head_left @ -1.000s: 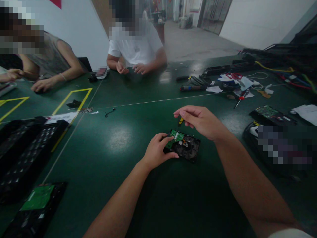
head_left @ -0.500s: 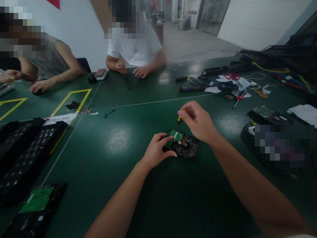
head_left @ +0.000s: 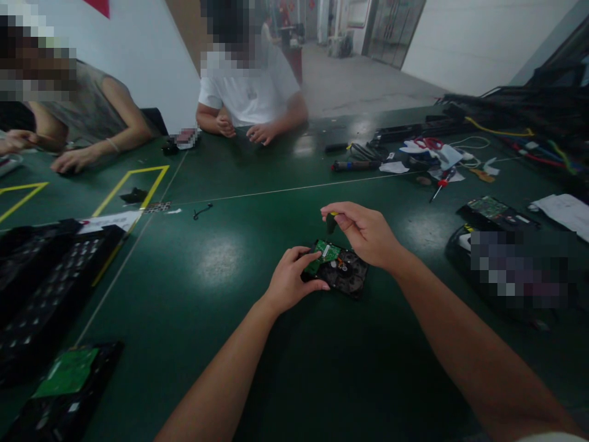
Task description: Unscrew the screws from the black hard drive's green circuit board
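A black hard drive with a small green circuit board on top lies on the dark green table. My left hand grips the drive's left end, fingers curled over the green board. My right hand hovers just above the drive, pinched on a small screwdriver with a yellow and black handle that points down at the board.
Black keyboards and another drive with a green board lie at the left. Tools, scissors, cables and paper are scattered at the far right. Two other people sit across the table, hands resting on it.
My right hand has dropped a little closer to the drive and turned the screwdriver in its fingers. My left hand stays on the drive.
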A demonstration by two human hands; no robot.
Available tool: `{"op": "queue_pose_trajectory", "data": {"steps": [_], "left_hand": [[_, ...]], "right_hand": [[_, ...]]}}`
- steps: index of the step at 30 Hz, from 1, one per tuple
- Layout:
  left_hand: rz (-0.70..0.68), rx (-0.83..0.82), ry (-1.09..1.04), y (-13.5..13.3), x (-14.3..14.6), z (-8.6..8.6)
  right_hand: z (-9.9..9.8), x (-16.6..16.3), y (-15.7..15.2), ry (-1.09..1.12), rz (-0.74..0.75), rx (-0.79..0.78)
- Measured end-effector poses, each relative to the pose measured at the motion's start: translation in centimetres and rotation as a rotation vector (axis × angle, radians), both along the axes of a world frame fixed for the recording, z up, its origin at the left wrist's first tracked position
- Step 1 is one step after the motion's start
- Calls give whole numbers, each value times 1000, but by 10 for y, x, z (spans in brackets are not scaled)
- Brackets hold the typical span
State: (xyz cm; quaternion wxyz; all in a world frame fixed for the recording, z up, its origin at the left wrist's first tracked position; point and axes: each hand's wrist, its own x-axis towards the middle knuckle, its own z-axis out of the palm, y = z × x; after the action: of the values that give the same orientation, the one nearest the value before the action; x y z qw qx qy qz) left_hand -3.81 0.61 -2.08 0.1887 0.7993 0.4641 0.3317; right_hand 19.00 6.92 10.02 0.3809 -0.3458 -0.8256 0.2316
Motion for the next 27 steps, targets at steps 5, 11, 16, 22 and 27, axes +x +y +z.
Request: {"op": "queue_pose_trajectory", "data": {"steps": [5, 11, 16, 22, 27], "left_hand": [[2, 6, 1, -1, 0, 2], [4, 11, -9, -1, 1, 2], [9, 23, -13, -2, 1, -2], [33, 57, 28, -1, 2, -4], [128, 58, 119, -3, 6, 0]], "right_hand": [[-3, 1, 1, -58, -43, 89], [0, -1, 6, -114, -106, 131], [6, -11, 8, -78, -60, 54], [-17, -23, 12, 338, 2, -291], [-34, -38, 24, 580, 31, -412]]}}
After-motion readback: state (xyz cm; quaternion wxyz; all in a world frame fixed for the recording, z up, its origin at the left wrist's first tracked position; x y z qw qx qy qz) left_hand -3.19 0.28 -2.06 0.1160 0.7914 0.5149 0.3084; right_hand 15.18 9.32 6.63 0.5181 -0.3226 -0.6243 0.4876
